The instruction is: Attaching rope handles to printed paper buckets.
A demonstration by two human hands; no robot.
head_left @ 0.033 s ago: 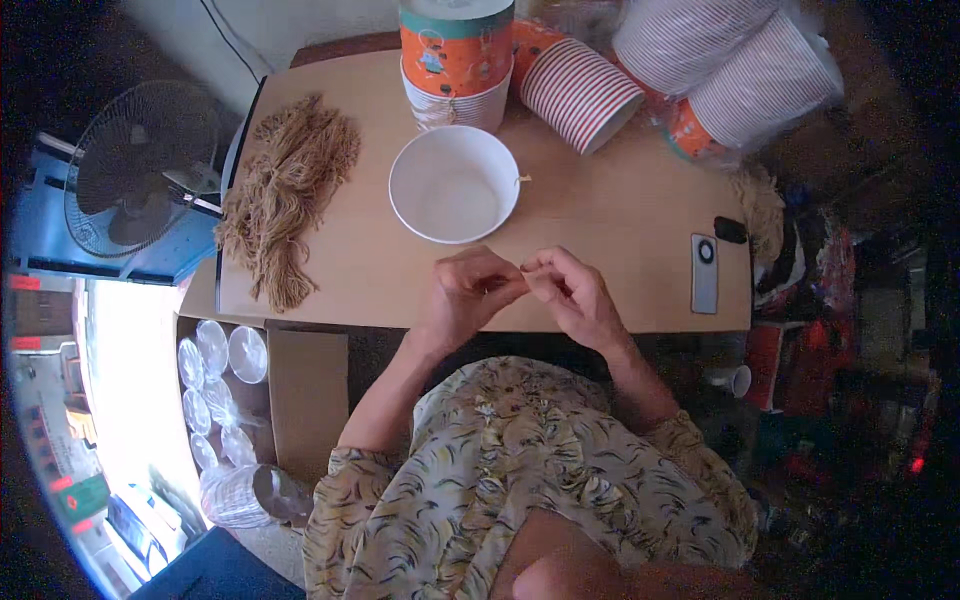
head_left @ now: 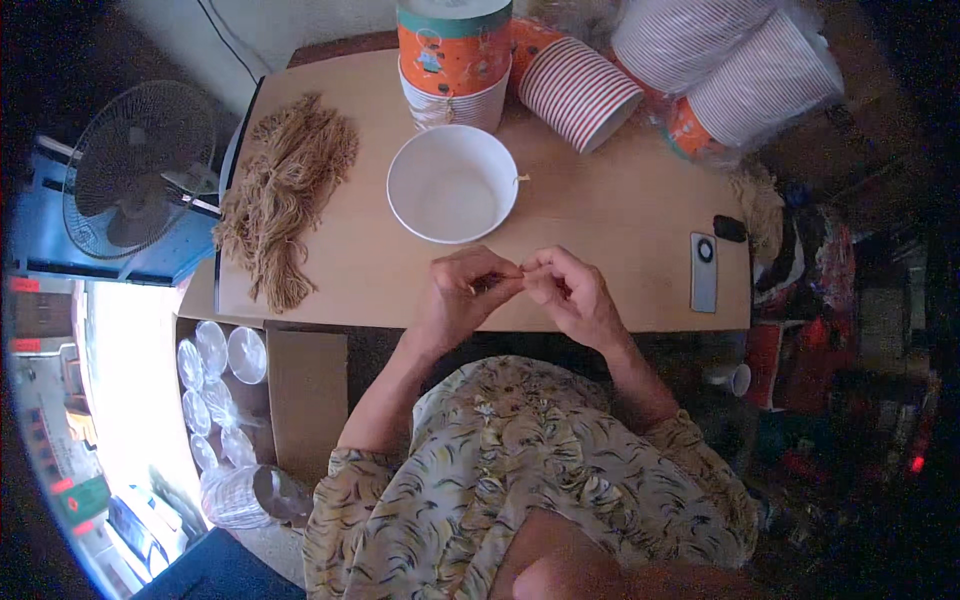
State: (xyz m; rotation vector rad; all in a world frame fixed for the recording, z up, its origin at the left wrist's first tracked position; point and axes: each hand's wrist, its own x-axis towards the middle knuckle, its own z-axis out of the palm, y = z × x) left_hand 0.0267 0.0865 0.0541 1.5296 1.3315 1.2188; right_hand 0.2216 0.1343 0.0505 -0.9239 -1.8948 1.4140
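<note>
Just in front of a white paper bucket (head_left: 455,195), my left hand (head_left: 468,290) and my right hand (head_left: 572,292) meet at the fingertips. Both are closed in a pinch over the table's near edge. Whatever lies between the fingers is too small to make out. The bucket stands upright with its mouth toward me, and a short tan strand of twine (head_left: 521,178) sticks out at its right rim. To the left, a loose heap of tan twine (head_left: 290,195) lies on the table (head_left: 360,280).
Behind the bucket rises a stack of orange-and-green buckets (head_left: 455,60). Nested striped buckets (head_left: 580,95) lie beside it, with plastic-wrapped stacks (head_left: 765,85) farther right. A phone (head_left: 704,273) and a small black object (head_left: 730,229) lie at right. A fan (head_left: 140,170) and a carton (head_left: 305,400) stand left.
</note>
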